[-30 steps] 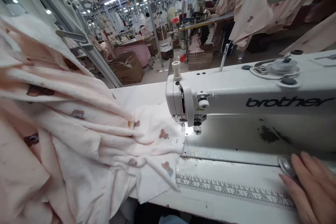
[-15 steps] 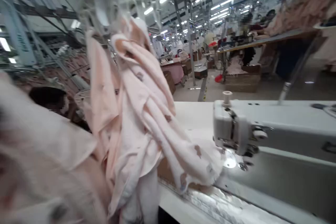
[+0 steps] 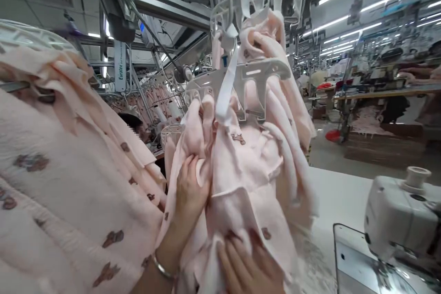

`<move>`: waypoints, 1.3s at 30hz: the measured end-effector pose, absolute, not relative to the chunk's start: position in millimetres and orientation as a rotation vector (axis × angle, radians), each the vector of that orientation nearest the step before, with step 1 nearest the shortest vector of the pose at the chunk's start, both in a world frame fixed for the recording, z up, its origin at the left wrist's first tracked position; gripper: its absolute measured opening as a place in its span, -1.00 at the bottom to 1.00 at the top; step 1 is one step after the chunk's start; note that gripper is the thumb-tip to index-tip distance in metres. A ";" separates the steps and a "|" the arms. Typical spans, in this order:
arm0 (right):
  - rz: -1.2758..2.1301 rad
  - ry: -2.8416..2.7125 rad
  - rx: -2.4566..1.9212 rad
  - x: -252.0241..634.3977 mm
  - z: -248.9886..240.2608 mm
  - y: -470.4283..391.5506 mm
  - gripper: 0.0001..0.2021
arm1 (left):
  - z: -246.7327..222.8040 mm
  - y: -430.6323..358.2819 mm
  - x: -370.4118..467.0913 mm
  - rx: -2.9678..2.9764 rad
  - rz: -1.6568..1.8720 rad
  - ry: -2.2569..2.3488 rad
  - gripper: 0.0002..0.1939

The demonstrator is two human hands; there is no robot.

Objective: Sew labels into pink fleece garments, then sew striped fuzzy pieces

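Pale pink garment pieces point(image 3: 255, 170) with small brown printed motifs hang in front of me from a white plastic clip hanger point(image 3: 275, 70). My left hand point(image 3: 190, 183), a bangle on its wrist, is closed on the garment's left part, a little below the clips. Lower down, my right hand point(image 3: 246, 264) grips folds of the same cloth, its fingers bent over it and the thumb hidden. A white strip point(image 3: 228, 85) dangles in front of the hanger.
More pink cloth point(image 3: 69, 156) hangs from another hanger point(image 3: 34, 36) close on my left. A sewing machine point(image 3: 401, 220) stands on the white table point(image 3: 332, 193) to the right. An overhead rail point(image 3: 172, 4) runs above. Behind the hung cloth, a person's head point(image 3: 131, 121) shows.
My view has swung left, so the sewing machine now sits farther right. Both my hands have come into view on the hanging garment, whose hanger now faces me.
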State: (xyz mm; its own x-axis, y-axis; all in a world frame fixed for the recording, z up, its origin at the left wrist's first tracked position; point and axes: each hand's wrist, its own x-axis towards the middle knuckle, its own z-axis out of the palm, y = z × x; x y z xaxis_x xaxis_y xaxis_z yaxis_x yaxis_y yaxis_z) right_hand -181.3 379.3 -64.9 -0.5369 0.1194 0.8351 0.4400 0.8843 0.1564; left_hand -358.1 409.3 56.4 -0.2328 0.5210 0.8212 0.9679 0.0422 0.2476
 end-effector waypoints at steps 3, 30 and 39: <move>-0.415 -2.124 -0.492 -157.0 -70.4 404.2 -0.53 | 67.8 401.6 -392.1 -1.381 -0.801 -1.914 -0.77; 1.227 -1.829 -0.383 -217.0 -4.9 354.5 -0.83 | 83.7 302.1 -284.4 -1.565 -1.227 -1.730 -0.90; 1.988 -1.065 -0.398 -152.8 12.5 349.1 -0.65 | 49.6 310.6 -343.2 -1.468 -1.077 -2.319 -0.63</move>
